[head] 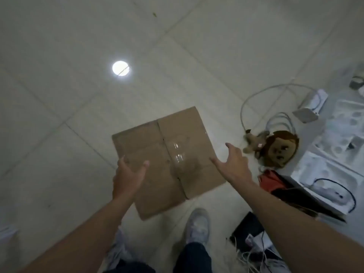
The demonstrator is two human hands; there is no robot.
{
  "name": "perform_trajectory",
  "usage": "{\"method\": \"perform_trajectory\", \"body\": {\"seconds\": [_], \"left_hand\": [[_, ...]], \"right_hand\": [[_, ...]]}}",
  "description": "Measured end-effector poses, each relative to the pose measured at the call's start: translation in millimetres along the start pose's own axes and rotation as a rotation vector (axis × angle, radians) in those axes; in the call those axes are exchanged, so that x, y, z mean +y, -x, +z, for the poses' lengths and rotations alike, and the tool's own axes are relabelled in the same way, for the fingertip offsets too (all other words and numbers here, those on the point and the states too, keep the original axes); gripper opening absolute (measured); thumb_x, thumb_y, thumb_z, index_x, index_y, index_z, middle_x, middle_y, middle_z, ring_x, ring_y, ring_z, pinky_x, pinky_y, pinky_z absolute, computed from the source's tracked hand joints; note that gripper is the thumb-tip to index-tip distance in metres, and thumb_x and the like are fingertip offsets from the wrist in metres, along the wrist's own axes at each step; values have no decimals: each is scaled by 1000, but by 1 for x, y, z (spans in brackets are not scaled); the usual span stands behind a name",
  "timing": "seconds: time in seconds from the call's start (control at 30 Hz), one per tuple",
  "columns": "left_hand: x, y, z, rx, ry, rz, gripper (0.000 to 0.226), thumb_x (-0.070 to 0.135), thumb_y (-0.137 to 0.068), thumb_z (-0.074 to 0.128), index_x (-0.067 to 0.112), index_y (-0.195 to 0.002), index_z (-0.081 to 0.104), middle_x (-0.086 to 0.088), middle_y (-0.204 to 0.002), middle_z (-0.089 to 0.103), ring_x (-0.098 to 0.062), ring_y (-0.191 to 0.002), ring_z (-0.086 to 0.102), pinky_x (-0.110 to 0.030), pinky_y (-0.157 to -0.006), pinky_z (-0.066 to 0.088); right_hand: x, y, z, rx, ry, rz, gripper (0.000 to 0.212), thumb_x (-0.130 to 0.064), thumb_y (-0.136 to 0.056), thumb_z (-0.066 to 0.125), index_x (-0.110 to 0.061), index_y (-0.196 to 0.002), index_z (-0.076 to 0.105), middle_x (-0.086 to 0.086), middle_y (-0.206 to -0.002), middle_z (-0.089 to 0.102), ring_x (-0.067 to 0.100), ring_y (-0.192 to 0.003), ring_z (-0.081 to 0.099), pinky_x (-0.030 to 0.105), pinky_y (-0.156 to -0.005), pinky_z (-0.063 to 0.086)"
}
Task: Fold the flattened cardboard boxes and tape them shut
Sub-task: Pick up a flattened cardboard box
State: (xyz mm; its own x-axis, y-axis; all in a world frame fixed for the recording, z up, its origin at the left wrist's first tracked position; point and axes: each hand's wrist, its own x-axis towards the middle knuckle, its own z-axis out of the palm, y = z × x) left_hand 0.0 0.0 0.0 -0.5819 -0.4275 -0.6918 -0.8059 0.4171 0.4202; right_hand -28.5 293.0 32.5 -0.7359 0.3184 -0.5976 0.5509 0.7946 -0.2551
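Note:
A flattened brown cardboard box [167, 160] lies on the tiled floor in front of my feet, with a strip of clear tape along its centre seam. My left hand [129, 178] hovers over the box's left part, fingers spread and relaxed, holding nothing. My right hand [233, 164] is over the box's right edge, fingers straight and splayed, holding nothing. Whether either hand touches the cardboard I cannot tell.
To the right lie a brown plush toy [275, 148], a white cable [262, 95], white foam packaging [334, 154], a red item [269, 180] and a dark flat thing with cords [248, 233]. My white shoes [198, 223] stand just below the box.

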Motion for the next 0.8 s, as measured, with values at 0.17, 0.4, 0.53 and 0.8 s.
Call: {"method": "perform_trajectory", "body": {"seconds": [0.17, 0.4, 0.53, 0.8], "left_hand": [[-68, -98, 92, 37, 52, -84, 113, 75, -66, 70, 23, -155, 23, -5, -157, 38, -36, -141, 39, -54, -112, 37], [-136, -172, 173, 195, 23, -281, 117, 60, -70, 80, 21, -157, 12, -15, -161, 19, -40, -146, 21, -55, -115, 27], [-151, -197, 191, 222, -15, -453, 125, 59, -68, 83, 21, -157, 3, -24, -163, 4, -42, -149, 11, -55, -117, 21], [-146, -191, 172, 318, -79, -413, 129, 56, -59, 90, 18, -155, 12, -28, -148, 26, -44, -134, 30, -57, -104, 35]], "right_hand": [[33, -97, 111, 14, -5, 45, 83, -64, -87, 62, -25, -153, 29, 4, -157, 31, 41, -138, 32, 54, -104, 38], [59, -178, 215, 36, 56, 15, 90, -66, -83, 63, -23, -153, 25, 6, -159, 25, 42, -138, 29, 55, -109, 32], [62, -207, 238, 58, 124, 79, 108, -70, -77, 65, -22, -156, 10, 13, -165, 12, 41, -148, 15, 59, -118, 16], [62, -209, 233, 118, 21, 154, 121, -48, -67, 87, -7, -153, 14, 20, -147, 30, 42, -135, 30, 52, -109, 33]]}}
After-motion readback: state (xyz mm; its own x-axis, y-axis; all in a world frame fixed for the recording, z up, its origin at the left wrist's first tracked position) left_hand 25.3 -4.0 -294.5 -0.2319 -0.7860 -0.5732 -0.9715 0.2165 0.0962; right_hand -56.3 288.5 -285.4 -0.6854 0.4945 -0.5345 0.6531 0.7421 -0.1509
